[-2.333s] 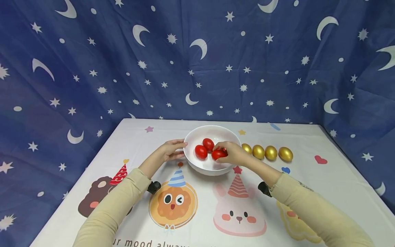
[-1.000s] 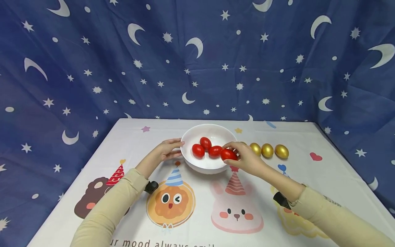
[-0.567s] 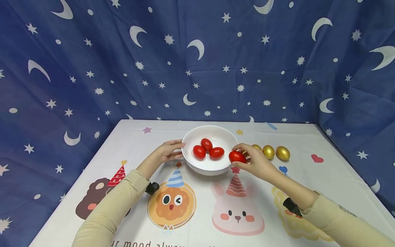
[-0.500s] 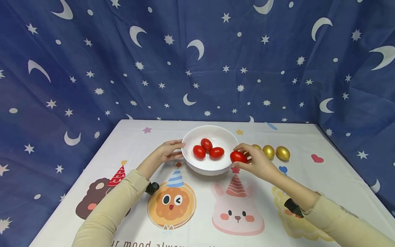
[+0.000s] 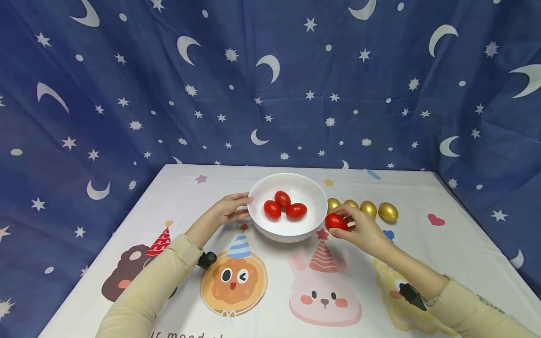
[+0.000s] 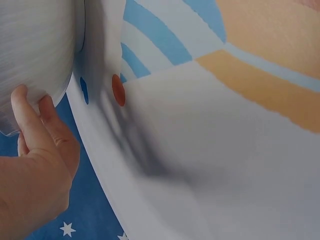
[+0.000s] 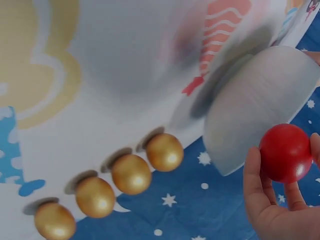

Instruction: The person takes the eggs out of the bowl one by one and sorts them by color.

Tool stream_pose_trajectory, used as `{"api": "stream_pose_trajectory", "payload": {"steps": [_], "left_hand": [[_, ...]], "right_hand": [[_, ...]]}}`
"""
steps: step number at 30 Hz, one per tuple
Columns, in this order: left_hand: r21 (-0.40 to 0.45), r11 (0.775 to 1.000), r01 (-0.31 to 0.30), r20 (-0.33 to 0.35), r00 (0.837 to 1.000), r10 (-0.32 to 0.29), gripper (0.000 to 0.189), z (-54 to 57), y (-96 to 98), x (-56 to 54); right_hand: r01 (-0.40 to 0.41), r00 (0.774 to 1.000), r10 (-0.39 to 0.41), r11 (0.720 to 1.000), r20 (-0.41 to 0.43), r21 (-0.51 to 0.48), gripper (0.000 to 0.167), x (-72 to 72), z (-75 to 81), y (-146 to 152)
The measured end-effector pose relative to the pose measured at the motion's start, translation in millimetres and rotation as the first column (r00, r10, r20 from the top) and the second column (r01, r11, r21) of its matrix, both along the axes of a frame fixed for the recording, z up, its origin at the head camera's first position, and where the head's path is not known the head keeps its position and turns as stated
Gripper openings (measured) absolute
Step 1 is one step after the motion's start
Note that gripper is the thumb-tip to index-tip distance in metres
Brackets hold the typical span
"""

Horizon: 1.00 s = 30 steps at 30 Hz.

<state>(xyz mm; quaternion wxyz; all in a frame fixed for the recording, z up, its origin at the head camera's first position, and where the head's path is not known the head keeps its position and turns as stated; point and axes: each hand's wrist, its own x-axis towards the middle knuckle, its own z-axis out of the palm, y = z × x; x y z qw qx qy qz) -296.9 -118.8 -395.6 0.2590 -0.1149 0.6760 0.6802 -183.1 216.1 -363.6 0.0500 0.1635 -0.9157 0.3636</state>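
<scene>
My right hand (image 5: 363, 231) holds a shiny red egg (image 5: 336, 222) between fingers and thumb, just outside the right side of a white bowl (image 5: 287, 238). In the right wrist view this red egg (image 7: 285, 153) is above the table, with fingertips around it. Three more red eggs lie together in the bowl, one of them a red egg (image 5: 297, 211) at the right. My left hand (image 5: 230, 209) touches the bowl's left side with its fingers extended. In the left wrist view, fingertips of the left hand (image 6: 42, 150) rest against the bowl's outer wall (image 6: 37, 50).
Several gold eggs stand in a row right of the bowl, ending with a gold egg (image 5: 388, 212) at the right; my right hand is in front of them. A cartoon-printed white cloth (image 5: 270, 300) covers the table. Behind hangs a blue star-and-moon curtain (image 5: 236, 103).
My right hand has carried a red egg out over the bowl's right rim and now holds it farther right and lower. Three red eggs stay in the bowl. The left hand keeps its place.
</scene>
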Motion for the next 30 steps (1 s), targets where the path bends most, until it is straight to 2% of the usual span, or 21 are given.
{"api": "stream_pose_trajectory", "payload": {"steps": [8, 19, 24, 30], "left_hand": [[0.010, 1.000, 0.007, -0.007, 1.000, -0.007, 0.057, -1.2, 0.8, 1.6], [-0.001, 1.000, -0.001, -0.002, 1.000, 0.001, 0.055, 0.9, 1.4, -1.0], [0.001, 1.000, -0.002, 0.002, 1.000, 0.002, 0.056, 0.6, 0.4, -1.1], [0.006, 1.000, -0.008, 0.004, 1.000, 0.008, 0.055, 0.6, 0.5, 0.0]], "right_hand": [[0.013, 0.999, -0.012, 1.000, -0.034, 0.023, 0.036, -7.4, -13.2, 12.4], [0.036, 0.997, -0.040, 0.998, 0.071, 0.055, 0.036, -34.3, -34.3, 28.3], [0.014, 0.994, -0.024, 0.995, 0.105, 0.101, 0.038, -39.1, -41.4, 27.3], [0.048, 0.987, -0.071, 0.986, 0.146, 0.158, 0.038, -41.0, -46.2, 20.2]]}}
